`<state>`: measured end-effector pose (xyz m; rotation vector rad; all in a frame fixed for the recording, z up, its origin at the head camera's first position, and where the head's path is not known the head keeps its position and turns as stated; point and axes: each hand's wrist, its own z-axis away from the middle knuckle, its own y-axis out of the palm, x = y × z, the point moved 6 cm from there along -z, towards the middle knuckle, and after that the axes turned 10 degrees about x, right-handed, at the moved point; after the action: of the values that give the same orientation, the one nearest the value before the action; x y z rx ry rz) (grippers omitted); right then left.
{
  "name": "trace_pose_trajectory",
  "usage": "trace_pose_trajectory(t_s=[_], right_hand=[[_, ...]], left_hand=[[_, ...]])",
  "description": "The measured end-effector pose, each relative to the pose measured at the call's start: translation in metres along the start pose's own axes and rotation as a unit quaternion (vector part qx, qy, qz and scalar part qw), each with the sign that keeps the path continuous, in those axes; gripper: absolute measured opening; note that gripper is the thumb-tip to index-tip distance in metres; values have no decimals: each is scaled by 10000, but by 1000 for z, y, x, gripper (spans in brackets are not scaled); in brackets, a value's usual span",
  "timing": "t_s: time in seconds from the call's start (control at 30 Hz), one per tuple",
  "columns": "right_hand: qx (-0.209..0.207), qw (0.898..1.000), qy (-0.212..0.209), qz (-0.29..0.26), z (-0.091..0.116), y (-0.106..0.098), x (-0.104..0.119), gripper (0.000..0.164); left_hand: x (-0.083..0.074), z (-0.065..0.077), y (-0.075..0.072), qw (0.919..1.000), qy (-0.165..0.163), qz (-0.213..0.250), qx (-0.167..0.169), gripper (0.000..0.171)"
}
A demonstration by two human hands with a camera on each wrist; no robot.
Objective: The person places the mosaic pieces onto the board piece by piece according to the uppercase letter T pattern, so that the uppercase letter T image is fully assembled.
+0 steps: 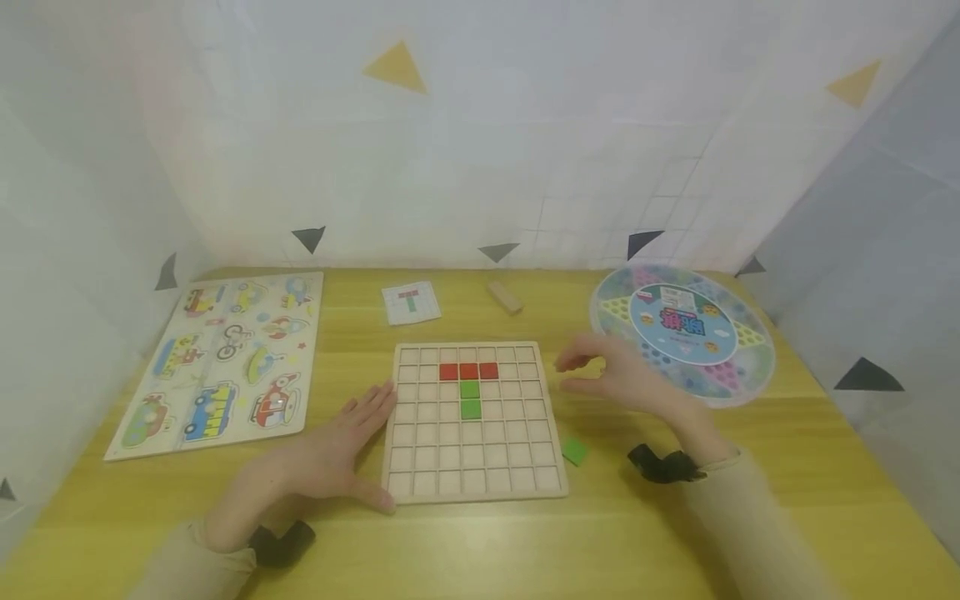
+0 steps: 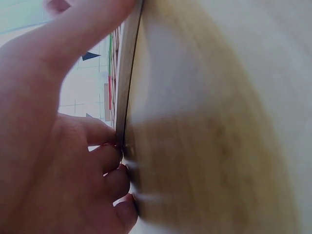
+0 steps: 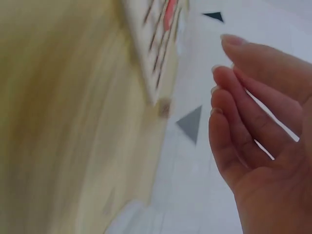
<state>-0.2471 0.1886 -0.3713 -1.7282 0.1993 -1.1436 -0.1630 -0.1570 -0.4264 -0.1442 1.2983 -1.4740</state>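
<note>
A square wooden grid board (image 1: pixel 435 458) lies on the table. Three red tiles (image 1: pixel 468 372) form a row in its upper part, and two green tiles (image 1: pixel 470 398) run down from the middle one. My left hand (image 1: pixel 326 458) rests at the board's left side, fingertips at the edge and thumb by the near corner. In the left wrist view, straight fingers (image 2: pixel 105 131) lie along the board's side (image 2: pixel 127 73). To the right of the board my right hand (image 1: pixel 626 375) hovers with bent, relaxed fingers. Nothing shows between its fingertips (image 3: pixel 222 73). A loose green tile (image 1: pixel 574 451) lies beside the board's right edge.
Behind the board are a pattern card (image 1: pixel 423 308) with a red and green T and a small wooden block (image 1: pixel 505 297). A vehicle picture puzzle (image 1: pixel 225 367) lies at left. A round game box (image 1: pixel 682 325) lies at right, partly behind the right hand. Pale walls enclose the table.
</note>
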Motion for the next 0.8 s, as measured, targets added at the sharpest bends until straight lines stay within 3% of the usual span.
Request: trace_pose_trajectory(t_s=[0.33,0.8], right_hand=[[396,9985,360,-91,36,1,-28,24],[919,9935,284,-606,36,14,-37,27]], left_hand=[[1,-1,2,10000,14,-11,-19,138],[-2,1,1,10000,-24,-58,-38,137]])
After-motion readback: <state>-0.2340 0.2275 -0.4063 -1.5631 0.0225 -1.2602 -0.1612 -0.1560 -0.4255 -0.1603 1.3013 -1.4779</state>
